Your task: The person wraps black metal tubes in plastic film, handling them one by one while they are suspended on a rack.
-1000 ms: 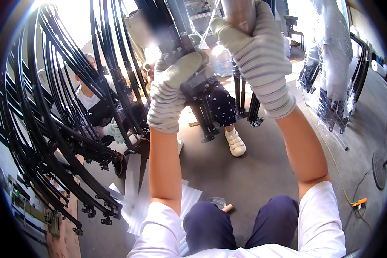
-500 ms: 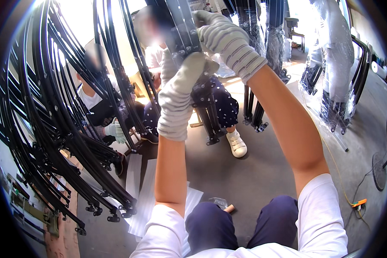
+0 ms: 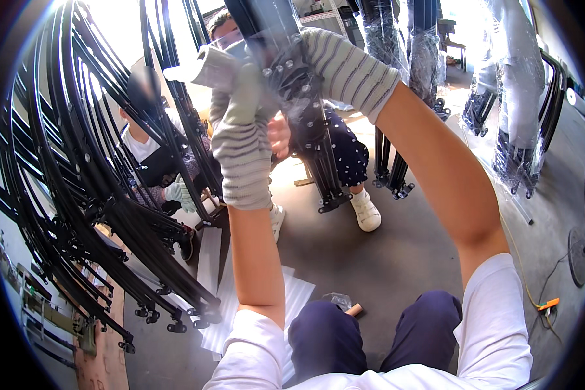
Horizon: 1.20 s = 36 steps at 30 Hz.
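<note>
So the room was some kind of workshop with a bare grey concrete floor (image 3: 396, 253), and the whole left side was taken up by a big stack of curved black metal frames (image 3: 78, 195) with little clamps at their lower ends. More black frames wrapped in clear plastic (image 3: 513, 97) stood along the right wall, well apart from the person. A few white corrugated sheets (image 3: 221, 292) lay on the floor just beside the left knee, and an orange-tipped cable (image 3: 547, 303) trailed off to the right.

A co-worker (image 3: 344, 149) in dark dotted trousers and white shoes sat right behind the raised arms, another one crouched among the frames on the left.

The main thing was a black hinged frame leg in clear plastic wrap (image 3: 292, 84), held up high near the top middle of the view, slanting down toward the co-worker's feet. The left hand (image 3: 240, 130), in a grey-green striped glove, had its fingers curled shut around the leg from the left, with a wad of white wrapping (image 3: 205, 65) poking out above it. The right hand (image 3: 331, 62), striped glove too, was clamped on the leg from the other side, though its fingers were mostly hidden behind the bar.

Compared with half a second earlier, both hands had come lower and closer to the camera, and the leg had tilted more
</note>
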{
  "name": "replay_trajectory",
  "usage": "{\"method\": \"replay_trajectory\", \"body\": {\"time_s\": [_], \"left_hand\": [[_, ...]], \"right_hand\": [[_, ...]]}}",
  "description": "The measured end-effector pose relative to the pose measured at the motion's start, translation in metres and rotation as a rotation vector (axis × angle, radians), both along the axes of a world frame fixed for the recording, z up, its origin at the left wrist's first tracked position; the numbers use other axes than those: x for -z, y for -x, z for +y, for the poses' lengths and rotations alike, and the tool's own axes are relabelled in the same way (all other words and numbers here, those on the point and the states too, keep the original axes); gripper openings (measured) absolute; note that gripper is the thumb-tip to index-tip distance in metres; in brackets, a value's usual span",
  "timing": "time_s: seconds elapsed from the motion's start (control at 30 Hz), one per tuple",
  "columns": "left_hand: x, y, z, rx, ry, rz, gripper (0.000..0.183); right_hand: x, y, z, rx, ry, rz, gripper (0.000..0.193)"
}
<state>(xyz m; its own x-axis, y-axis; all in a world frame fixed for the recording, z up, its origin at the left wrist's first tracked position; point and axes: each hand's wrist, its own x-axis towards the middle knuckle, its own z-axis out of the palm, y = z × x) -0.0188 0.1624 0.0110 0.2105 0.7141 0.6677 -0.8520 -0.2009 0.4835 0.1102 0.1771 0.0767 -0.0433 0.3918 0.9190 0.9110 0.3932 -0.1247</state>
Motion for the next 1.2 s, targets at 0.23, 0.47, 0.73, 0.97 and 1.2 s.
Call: {"method": "replay_trajectory", "body": {"time_s": [0.23, 0.47, 0.73, 0.97, 1.2], "left_hand": [[0.014, 0.024, -0.013, 0.044, -0.295, 0.04, 0.041], [0.024, 0.034, 0.006, 0.466, -0.328, -0.098, 0.051], [0.034, 0.054, -0.019, 0.129, -0.25, 0.025, 0.061], [0.041, 0.049, -0.05, -0.353, -0.61, 0.259, 0.033], [0.052, -0.005, -0.031, 0.557, -0.196, 0.218, 0.041]], "right_hand": [[0.027, 0.011, -0.1, -0.308, 0.025, 0.169, 0.028], [0.027, 0.031, -0.115, -0.423, 0.282, 0.417, 0.042], [0.055, 0.043, -0.144, -0.227, -0.27, 0.116, 0.061], [0.083, 0.093, -0.155, -0.672, -0.1, 0.847, 0.062], [0.11, 0.082, -0.166, -0.772, -0.293, 1.197, 0.055]]}}
